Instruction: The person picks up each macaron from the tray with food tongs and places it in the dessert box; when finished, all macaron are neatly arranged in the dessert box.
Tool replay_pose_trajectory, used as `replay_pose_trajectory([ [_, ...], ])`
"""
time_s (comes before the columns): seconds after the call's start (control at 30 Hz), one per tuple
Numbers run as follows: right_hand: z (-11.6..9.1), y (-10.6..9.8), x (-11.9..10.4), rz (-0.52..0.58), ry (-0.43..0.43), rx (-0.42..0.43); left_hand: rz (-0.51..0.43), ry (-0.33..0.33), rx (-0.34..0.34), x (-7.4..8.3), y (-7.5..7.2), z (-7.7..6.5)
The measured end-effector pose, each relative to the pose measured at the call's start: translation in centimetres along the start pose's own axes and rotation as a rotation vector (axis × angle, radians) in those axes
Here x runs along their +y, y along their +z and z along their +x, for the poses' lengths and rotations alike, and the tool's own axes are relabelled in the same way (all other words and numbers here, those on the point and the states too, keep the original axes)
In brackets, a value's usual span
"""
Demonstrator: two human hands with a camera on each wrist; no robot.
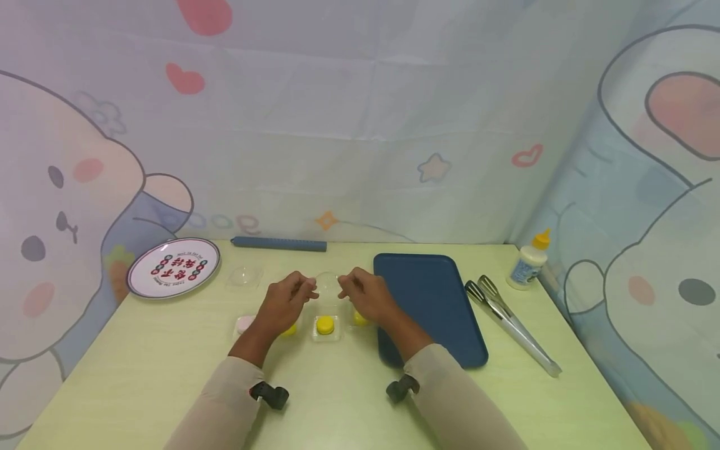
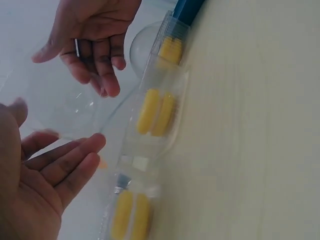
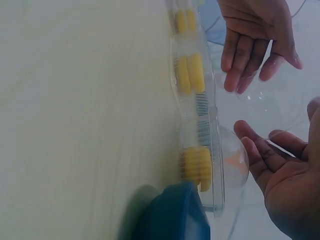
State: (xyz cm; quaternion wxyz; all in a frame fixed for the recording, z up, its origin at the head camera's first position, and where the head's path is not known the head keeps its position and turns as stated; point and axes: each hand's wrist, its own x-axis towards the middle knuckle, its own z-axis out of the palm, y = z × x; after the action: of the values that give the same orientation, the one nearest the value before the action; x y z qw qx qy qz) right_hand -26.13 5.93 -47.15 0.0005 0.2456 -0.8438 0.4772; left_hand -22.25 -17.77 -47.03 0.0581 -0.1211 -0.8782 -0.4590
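In the head view, my left hand (image 1: 287, 303) and right hand (image 1: 368, 295) pinch opposite edges of a clear domed plastic lid (image 1: 327, 284). Directly below the lid, a yellow macaron (image 1: 325, 325) sits in a clear square plastic base (image 1: 326, 337) on the table. My forearms and hands partly cover another yellow macaron (image 1: 289, 330) to the left and one more yellow macaron (image 1: 360, 319) to the right. A pale pink macaron (image 1: 245, 323) in a clear pack is beside my left wrist. In the right wrist view, a clear dome (image 3: 234, 157) rises beside the nearest yellow macaron (image 3: 196, 167).
Another clear domed lid (image 1: 244, 277) lies at the back left, near a white plate (image 1: 174, 269). A grey-blue stick (image 1: 278, 244) lies along the wall. To the right are a dark blue tray (image 1: 430, 306), metal tongs (image 1: 512, 325) and a glue bottle (image 1: 529, 259).
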Motion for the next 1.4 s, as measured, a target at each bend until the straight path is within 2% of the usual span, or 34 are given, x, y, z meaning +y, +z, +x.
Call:
replay_pose_trajectory([
  [0.2, -0.5, -0.4, 0.4, 0.018, 0.016, -0.049, -0.018, -0.024, -0.097, -0.4, -1.1, -0.3],
  [0.4, -1.0, -0.9, 0.8, 0.029, -0.036, -0.11, -0.025, 0.037, -0.161, -1.2, -1.6, -0.5],
  [0.5, -1.3, -1.1, 0.7, 0.004, -0.005, -0.138, 0.019, 0.068, -0.166, -1.3, -1.6, -0.9],
  [0.6, -1.6, -1.2, 0.6, -0.021, 0.013, -0.164, 0.045, 0.06, -0.161, -1.2, -1.6, -1.3],
  [0.8, -2.0, -0.9, 0.7, -0.08, -0.06, -0.194, 0.095, 0.064, -0.173, -1.3, -1.3, -1.8],
  [1.03, -2.5, -0.7, 0.3, -0.138, -0.055, -0.234, 0.123, 0.101, -0.196, -1.1, -1.3, -2.1],
  [1.4, -3.2, 0.4, 0.9, -0.183, -0.093, -0.224, 0.186, 0.142, -0.185, -1.8, -0.7, -2.3],
])
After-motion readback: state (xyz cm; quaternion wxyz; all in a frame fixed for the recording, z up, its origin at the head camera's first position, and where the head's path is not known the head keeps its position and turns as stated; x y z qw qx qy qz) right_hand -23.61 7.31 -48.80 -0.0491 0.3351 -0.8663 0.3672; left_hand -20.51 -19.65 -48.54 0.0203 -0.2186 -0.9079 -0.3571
